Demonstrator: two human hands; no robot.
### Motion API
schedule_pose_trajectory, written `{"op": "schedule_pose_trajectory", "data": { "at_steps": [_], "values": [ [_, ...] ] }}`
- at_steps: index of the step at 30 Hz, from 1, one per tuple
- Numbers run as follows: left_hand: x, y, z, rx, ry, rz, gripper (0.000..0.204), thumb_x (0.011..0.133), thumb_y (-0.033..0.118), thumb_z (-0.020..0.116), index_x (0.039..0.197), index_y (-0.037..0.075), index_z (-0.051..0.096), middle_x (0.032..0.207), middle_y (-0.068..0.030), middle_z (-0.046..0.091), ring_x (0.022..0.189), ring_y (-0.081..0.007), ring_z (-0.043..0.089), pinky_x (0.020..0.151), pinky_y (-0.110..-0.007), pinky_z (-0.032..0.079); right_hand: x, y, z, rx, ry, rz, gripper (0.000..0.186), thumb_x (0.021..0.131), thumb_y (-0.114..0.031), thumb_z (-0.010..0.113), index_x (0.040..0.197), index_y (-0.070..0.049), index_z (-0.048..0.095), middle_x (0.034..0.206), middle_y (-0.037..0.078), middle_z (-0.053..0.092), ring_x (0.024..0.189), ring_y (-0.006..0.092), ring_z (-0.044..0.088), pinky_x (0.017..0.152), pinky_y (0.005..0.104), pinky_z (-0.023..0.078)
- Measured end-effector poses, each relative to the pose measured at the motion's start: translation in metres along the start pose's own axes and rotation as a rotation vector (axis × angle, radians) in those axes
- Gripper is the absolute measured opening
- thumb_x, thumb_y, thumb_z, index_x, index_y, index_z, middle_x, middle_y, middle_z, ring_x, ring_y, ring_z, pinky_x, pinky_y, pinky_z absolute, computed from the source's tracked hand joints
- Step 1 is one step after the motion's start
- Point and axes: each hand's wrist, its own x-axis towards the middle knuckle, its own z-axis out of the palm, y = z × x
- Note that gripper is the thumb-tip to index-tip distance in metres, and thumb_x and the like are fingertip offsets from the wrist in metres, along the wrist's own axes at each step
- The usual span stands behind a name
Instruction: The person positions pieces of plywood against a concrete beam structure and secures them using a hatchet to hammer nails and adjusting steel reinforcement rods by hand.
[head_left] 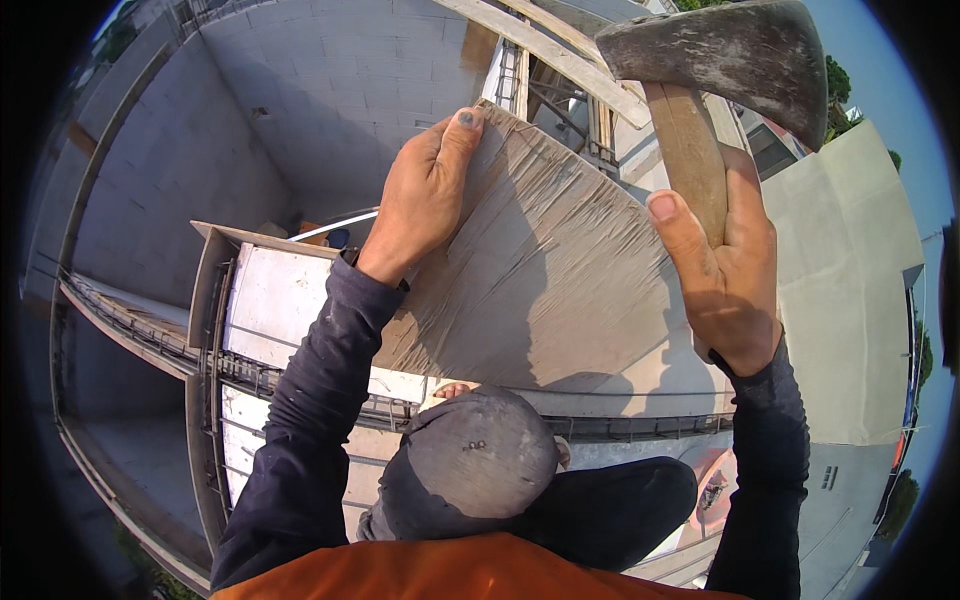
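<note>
My left hand [417, 197] grips the upper left corner of a weathered plywood board [535, 285] with a rough, splintered surface, its thumb pressed on top. My right hand [727, 277] is closed round the short wooden handle of an axe [688, 135], raised beside the board's right side. The dark, scuffed axe head [715, 65] is at the upper right. My bent knee in grey trousers [475, 450] is below the board, with bare toes [450, 391] showing at its lower edge.
Below left are deep block-walled spaces [290, 85] edged with planks and rebar cages [255, 375]. White panels [275, 300] lie beside the rebar. Loose timbers [555, 55] cross at the top. A pale flat surface [840, 300] extends at the right, with trees and sky beyond.
</note>
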Motion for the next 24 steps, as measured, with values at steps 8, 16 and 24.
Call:
{"op": "schedule_pose_trajectory", "data": {
  "at_steps": [8,16,24],
  "values": [
    [-0.001,0.013,0.004,-0.041,-0.064,-0.021,0.066,0.113,0.049,0.042,0.13,-0.011,0.063,0.106,-0.0131,0.072,0.103,-0.0158,0.062,0.094,-0.03,0.048,-0.006,0.02,0.015,-0.349,-0.315,0.133,0.051,0.103,-0.04,0.064,0.133,0.0,0.053,0.113,0.017,0.064,0.08,0.0214,0.069,0.076,0.0376,0.056],
    [-0.007,0.016,-0.004,-0.152,-0.027,-0.082,0.062,0.112,0.048,0.047,0.134,-0.008,0.063,0.114,-0.0129,0.071,0.108,-0.0152,0.062,0.1,-0.029,0.047,-0.026,0.013,0.025,0.286,0.032,0.208,0.047,0.105,-0.046,0.06,0.125,-0.004,0.054,0.08,0.01,0.065,0.067,0.0202,0.067,0.062,0.0329,0.053],
    [-0.006,0.03,0.008,-0.18,0.0,-0.066,0.052,0.112,0.043,0.05,0.126,-0.004,0.066,0.109,-0.0044,0.068,0.103,-0.0106,0.057,0.095,-0.026,0.046,-0.056,0.019,0.063,1.032,0.105,0.715,0.061,0.106,-0.059,0.05,0.125,-0.002,0.048,0.071,0.005,0.053,0.049,0.0126,0.055,0.044,0.0292,0.05]
  ]
}}
